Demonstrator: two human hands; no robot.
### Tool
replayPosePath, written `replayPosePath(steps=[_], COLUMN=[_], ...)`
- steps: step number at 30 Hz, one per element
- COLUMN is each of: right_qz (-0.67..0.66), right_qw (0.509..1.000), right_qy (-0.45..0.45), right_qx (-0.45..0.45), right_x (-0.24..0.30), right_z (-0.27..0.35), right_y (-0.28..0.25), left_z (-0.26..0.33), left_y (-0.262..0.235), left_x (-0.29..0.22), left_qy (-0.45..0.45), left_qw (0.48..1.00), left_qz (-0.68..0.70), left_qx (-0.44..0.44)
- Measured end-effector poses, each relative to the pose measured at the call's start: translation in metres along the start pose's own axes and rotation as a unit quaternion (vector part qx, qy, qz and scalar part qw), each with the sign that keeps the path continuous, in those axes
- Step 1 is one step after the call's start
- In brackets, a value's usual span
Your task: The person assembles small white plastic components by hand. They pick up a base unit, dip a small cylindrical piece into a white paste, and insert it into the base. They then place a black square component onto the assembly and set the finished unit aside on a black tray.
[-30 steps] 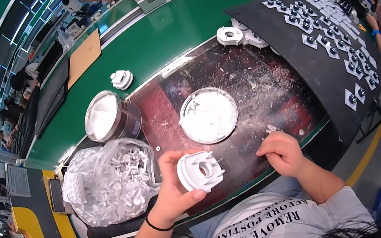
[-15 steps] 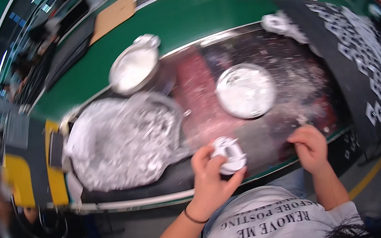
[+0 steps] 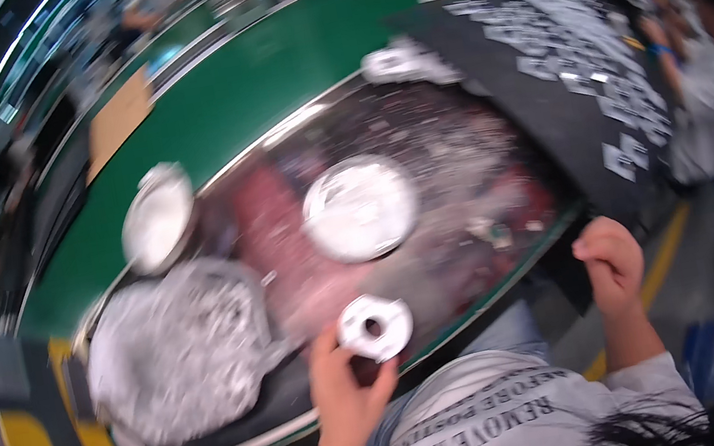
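My left hand (image 3: 340, 394) grips the edge of a white ring-shaped part (image 3: 395, 322) with a hole in its middle, held up over the table's front edge. My right hand (image 3: 612, 263) is held off the table's near right corner, its fingers curled in; whether anything small is between them cannot be made out. Ahead of the white part lies a round, shallow dish (image 3: 365, 212) with a whitish surface. To the left of my left hand sits a clear plastic bag (image 3: 184, 346) full of small whitish pieces.
A round pot-like container (image 3: 157, 223) with pale contents stands behind the bag. On the right, a dark board (image 3: 500, 90) carries rows of white flat pieces (image 3: 555, 24). A white bundle (image 3: 406, 65) lies by its far left edge. Another person (image 3: 705, 99) is at the far right.
The view has swung to the right, and the scene has shifted left. My left hand has turned the white part so its hole shows. My right hand has moved right, away from the table surface.
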State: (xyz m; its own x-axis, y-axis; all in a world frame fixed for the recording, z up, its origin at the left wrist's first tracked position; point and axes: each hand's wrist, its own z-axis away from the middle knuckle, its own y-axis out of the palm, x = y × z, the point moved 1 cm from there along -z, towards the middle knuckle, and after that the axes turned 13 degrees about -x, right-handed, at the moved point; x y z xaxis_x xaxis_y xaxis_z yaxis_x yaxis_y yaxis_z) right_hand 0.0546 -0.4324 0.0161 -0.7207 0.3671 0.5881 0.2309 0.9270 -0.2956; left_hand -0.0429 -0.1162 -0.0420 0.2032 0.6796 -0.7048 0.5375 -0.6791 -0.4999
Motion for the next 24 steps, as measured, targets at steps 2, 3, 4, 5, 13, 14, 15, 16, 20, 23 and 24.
replayPosePath(steps=[2,3,4,5,13,14,15,16,20,23,24], right_qz=[0.039,0.093,0.138,0.197,0.453,0.484,0.481,0.485,0.472,0.445,0.433], right_qw=[0.997,0.992,0.984,0.972,0.887,0.872,0.869,0.866,0.854,0.857,0.859], right_qy=[-0.047,-0.045,-0.044,-0.033,0.085,0.075,0.104,0.09,0.11,0.124,0.13], right_qx=[-0.046,-0.076,-0.105,-0.124,-0.021,0.016,0.052,0.079,0.187,0.23,0.241], right_x=[-0.002,-0.004,-0.007,-0.009,-0.047,-0.05,-0.055,-0.06,-0.077,-0.084,-0.085], right_z=[-0.006,-0.007,-0.007,-0.009,-0.023,-0.029,-0.034,-0.039,-0.06,-0.07,-0.073], right_y=[-0.021,-0.034,-0.045,-0.054,-0.106,-0.106,-0.109,-0.112,-0.122,-0.119,-0.12], left_z=[0.008,0.005,0.004,0.005,0.001,0.002,0.002,0.003,0.003,0.003,0.003], left_y=[0.001,0.0,0.001,0.002,0.009,0.008,0.007,0.007,0.006,0.007,0.007], left_x=[0.002,-0.002,-0.003,-0.001,-0.004,-0.003,-0.003,-0.003,-0.002,-0.001,-0.001], left_qy=[-0.004,-0.001,0.0,-0.002,-0.024,-0.028,-0.025,-0.026,-0.026,-0.026,-0.027], left_qw=[1.0,1.0,1.0,1.0,0.999,0.999,0.999,0.999,0.999,0.999,0.999], left_qz=[-0.016,-0.017,-0.024,-0.013,-0.004,-0.003,-0.004,-0.005,-0.014,-0.016,-0.014], left_qx=[-0.009,-0.003,0.0,0.005,0.036,0.03,0.033,0.032,0.031,0.027,0.026])
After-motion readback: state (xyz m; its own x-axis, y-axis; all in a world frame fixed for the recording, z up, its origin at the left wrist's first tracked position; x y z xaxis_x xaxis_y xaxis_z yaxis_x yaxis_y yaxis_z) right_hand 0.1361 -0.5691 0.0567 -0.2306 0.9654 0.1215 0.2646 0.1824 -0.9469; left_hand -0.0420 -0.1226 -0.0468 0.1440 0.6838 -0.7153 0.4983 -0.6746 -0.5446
